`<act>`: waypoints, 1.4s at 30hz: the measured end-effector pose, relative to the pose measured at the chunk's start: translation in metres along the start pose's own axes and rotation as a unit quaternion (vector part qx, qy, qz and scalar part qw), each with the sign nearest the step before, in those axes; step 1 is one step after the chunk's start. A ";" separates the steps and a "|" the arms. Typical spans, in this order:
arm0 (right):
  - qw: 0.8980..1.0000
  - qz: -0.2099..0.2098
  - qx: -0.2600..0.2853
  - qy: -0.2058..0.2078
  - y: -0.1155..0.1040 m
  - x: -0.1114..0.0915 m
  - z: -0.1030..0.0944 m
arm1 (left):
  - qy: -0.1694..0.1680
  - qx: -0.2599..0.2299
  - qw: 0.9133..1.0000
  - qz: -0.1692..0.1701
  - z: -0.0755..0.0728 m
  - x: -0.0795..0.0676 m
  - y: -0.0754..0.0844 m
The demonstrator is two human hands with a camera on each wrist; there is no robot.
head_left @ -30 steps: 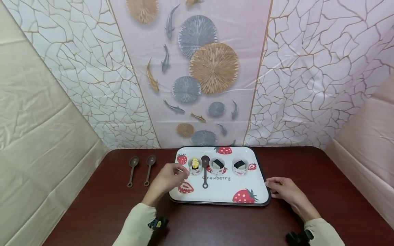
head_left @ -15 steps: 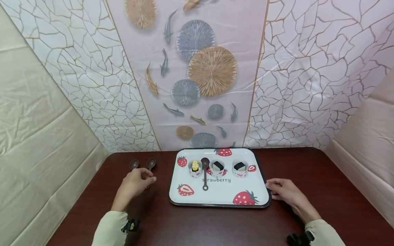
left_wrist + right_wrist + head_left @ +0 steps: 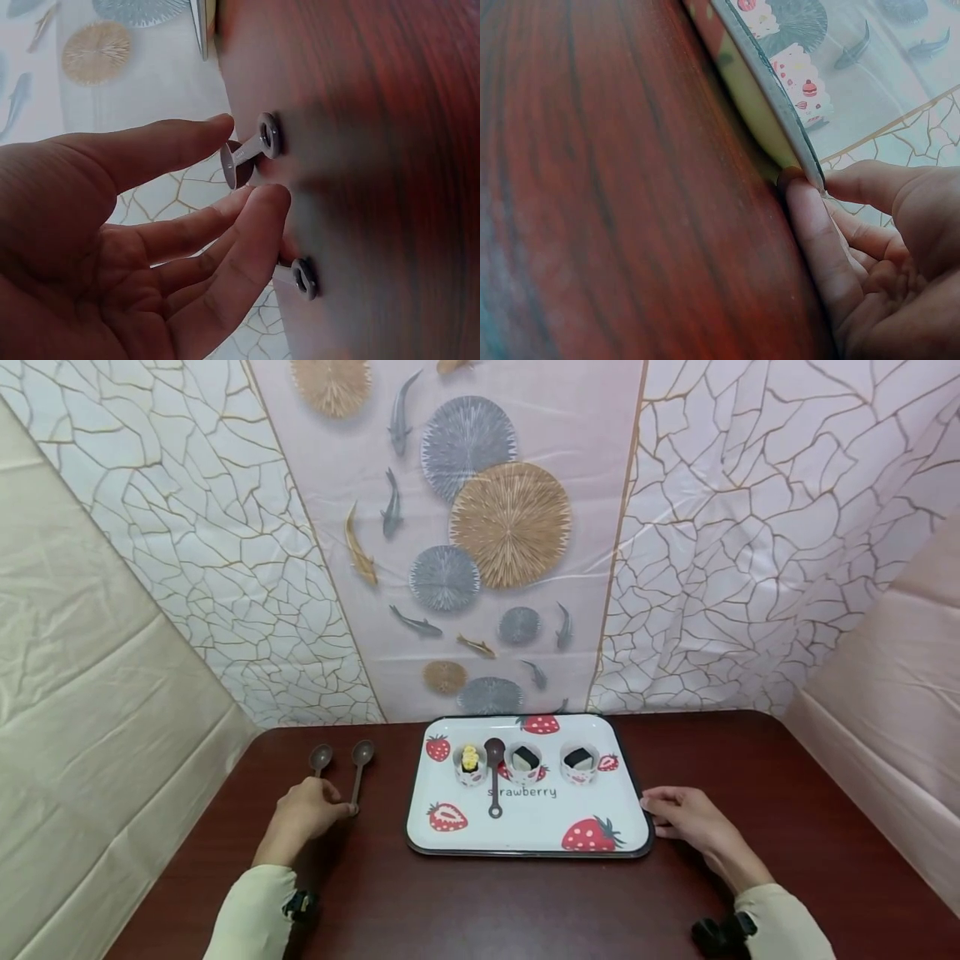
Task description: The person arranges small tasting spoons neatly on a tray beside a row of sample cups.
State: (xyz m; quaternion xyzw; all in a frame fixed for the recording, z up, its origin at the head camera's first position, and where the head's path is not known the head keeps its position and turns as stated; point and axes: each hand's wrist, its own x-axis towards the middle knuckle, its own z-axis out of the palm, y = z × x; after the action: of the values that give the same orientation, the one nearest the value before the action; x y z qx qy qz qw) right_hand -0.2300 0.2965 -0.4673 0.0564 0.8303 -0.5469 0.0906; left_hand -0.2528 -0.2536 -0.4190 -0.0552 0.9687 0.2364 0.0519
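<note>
My left hand (image 3: pixel 305 814) is low over the table beside two brown spoons. In the left wrist view the nearer spoon (image 3: pixel 247 154) shows in the gap between thumb and fingertips, which do not appear to close on it. In the head view that spoon (image 3: pixel 360 774) lies right of the hand. The other spoon (image 3: pixel 320 757) is partly hidden behind the fingers. My right hand (image 3: pixel 692 820) pinches the right edge of a white strawberry-print tray (image 3: pixel 517 837), with the thumb on the rim in the right wrist view.
On the tray lies a dark brown spoon (image 3: pixel 495 783) between a paper cup of yellow-topped food (image 3: pixel 470 763) and a cup with a black-and-white piece (image 3: pixel 524 762). Another such cup (image 3: pixel 579 762) stands to the right. A patterned curtain (image 3: pixel 480 610) backs the dark wooden table (image 3: pixel 487 902).
My left hand has moved left from over the tray's left side to the two spoons on the table. The right hand stays at the tray's edge.
</note>
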 end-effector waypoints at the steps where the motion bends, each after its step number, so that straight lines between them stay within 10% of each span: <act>1: 1.000 -0.002 -0.002 0.000 0.000 0.000 0.000 | -0.003 0.000 1.000 -0.003 0.000 0.001 0.000; 42: 1.000 -0.004 0.001 0.001 0.001 -0.002 0.001 | 0.000 0.013 1.000 0.006 0.014 0.014 0.009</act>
State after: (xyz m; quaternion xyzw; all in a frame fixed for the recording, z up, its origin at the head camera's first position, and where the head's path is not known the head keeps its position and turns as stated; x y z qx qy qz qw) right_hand -0.2281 0.2959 -0.4684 0.0534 0.8298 -0.5485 0.0877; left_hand -0.2671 -0.2399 -0.4292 -0.0489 0.9720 0.2239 0.0515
